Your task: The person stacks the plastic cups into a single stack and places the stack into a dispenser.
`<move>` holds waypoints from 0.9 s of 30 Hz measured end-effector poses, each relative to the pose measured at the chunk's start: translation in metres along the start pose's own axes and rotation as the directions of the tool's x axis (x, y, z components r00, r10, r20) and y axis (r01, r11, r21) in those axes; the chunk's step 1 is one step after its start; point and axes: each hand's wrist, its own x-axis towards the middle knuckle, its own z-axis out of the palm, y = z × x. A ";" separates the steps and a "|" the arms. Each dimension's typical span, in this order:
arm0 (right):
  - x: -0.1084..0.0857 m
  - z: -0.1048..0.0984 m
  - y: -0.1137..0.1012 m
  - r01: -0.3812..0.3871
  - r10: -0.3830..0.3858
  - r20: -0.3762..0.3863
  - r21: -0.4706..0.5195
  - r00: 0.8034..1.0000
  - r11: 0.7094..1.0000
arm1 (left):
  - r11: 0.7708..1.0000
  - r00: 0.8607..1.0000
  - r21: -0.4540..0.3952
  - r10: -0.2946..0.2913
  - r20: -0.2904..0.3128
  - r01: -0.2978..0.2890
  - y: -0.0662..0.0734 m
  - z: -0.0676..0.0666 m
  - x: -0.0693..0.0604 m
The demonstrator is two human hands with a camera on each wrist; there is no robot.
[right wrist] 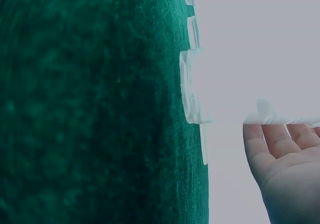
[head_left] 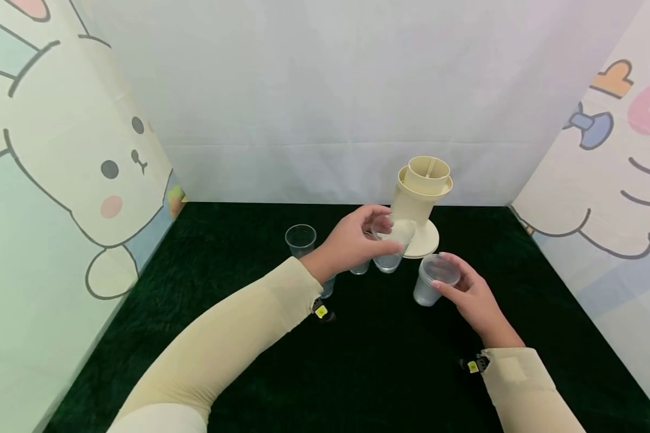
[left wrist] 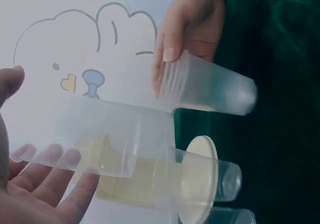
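Near the back of the dark green cloth, my left hand has its fingers and thumb around a clear plastic cup. In the left wrist view, the fingers curve along one side of that cup. My right hand holds a stack of nested clear cups near the rims, a little to the right. The nested rims show in the left wrist view on the stack. In the right wrist view, the held stack is mostly washed out above the fingers.
A cream stand with a round base and tube-shaped top stands behind the hands. Several clear cups stand left of it, including one cup beyond my left wrist and another cup partly hidden by it. White cartoon-printed walls enclose the table.
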 end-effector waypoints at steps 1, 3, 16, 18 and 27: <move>0.000 0.000 0.000 0.002 -0.002 0.001 0.001 1.000 1.000 | 1.000 1.000 -0.007 0.002 -0.002 -0.002 0.000 0.003 0.003; 0.000 0.000 0.001 0.001 -0.001 0.003 0.001 1.000 1.000 | 1.000 1.000 -0.021 0.000 -0.011 -0.001 0.000 0.008 0.008; -0.002 -0.001 0.000 0.027 -0.027 0.005 0.008 1.000 1.000 | 0.999 0.999 -0.040 0.006 -0.032 -0.007 0.009 0.036 0.031; -0.002 0.000 0.001 0.036 -0.036 0.007 0.014 0.999 0.999 | 0.999 1.000 -0.028 0.016 -0.025 -0.017 0.010 0.040 0.034; -0.001 -0.003 0.002 0.019 -0.019 0.008 -0.005 1.000 1.000 | 1.000 1.000 -0.026 0.010 -0.001 -0.010 0.016 0.058 0.041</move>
